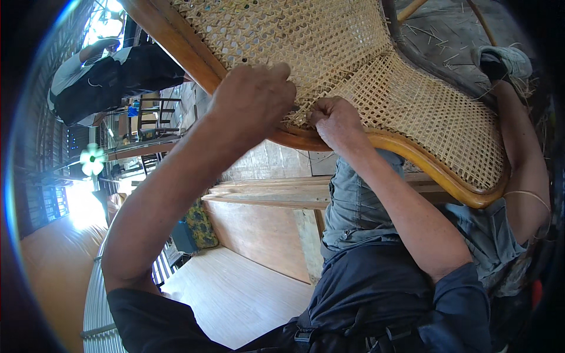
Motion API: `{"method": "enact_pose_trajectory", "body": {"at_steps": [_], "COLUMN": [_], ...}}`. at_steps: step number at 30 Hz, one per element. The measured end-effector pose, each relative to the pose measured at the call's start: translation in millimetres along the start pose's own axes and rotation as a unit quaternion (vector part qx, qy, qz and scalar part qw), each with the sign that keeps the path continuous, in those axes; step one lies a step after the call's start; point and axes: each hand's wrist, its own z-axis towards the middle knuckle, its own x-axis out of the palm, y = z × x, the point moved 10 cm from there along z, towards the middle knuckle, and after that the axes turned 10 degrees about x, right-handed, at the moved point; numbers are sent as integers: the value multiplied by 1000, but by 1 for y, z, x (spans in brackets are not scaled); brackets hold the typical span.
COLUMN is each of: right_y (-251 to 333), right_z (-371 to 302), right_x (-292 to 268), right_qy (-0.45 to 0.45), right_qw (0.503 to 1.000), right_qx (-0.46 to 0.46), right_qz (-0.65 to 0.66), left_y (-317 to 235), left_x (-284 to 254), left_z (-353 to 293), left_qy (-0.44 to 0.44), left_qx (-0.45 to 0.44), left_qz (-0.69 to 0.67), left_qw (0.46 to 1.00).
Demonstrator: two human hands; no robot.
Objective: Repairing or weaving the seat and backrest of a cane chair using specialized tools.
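A chair frame of varnished orange-brown wood with woven cane webbing lies tilted before me, its seat and back panels meeting at a crease. My left hand is closed over the frame's near edge, fingers curled down by the webbing; a small dark tip shows beneath them, but what they grip is hidden. Just to its right, my right hand pinches at the cane where loose strand ends stick up along the rim. Thumb and forefinger look pressed together on a cane strand.
My bare leg and a light sneaker flank the frame at right. Cane scraps litter the floor beyond. Below the hands are wooden boards and a pale panel. Another person bends over at far left, near dark chairs and a fan.
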Motion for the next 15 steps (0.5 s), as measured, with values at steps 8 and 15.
{"method": "enact_pose_trajectory", "body": {"at_steps": [8,15], "right_y": [9,11], "right_z": [-20,-21], "right_x": [-9,-6], "right_qy": [-155,-169], "right_qw": [985,983], "right_qx": [-78,-61], "right_qz": [-16,-28], "left_y": [-15,-5], "left_x": [-38,-20], "left_z": [-48,-50], "left_qy": [58,130], "left_qx": [-100,-190], "left_qz": [-39,-106], "left_qw": [993,967]}}
